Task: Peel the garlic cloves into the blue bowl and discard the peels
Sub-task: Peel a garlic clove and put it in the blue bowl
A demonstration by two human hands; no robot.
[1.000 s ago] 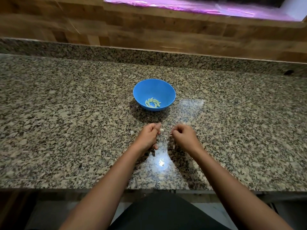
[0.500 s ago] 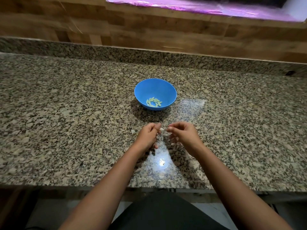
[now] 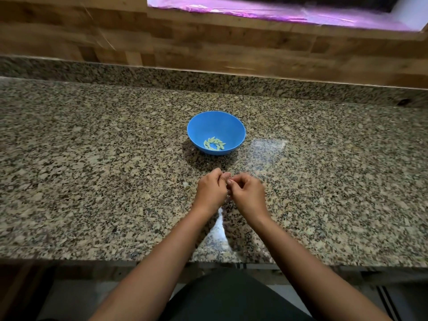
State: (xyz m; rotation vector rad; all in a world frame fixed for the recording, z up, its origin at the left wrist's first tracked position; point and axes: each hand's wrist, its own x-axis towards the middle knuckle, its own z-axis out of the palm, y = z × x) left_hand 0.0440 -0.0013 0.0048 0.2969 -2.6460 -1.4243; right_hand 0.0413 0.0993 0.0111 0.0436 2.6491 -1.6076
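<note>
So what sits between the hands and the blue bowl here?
In the head view, only bare granite countertop, darkened by the bowl's shadow, lies between the blue bowl and the left hand and right hand.

No readable text, as far as visible.

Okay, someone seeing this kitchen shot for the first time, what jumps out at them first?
The blue bowl stands out at the middle of the speckled granite counter, with a small heap of pale peeled garlic cloves in its bottom. Just in front of it, the left hand and right hand meet fingertip to fingertip, their grip on something too small to make out.
</note>
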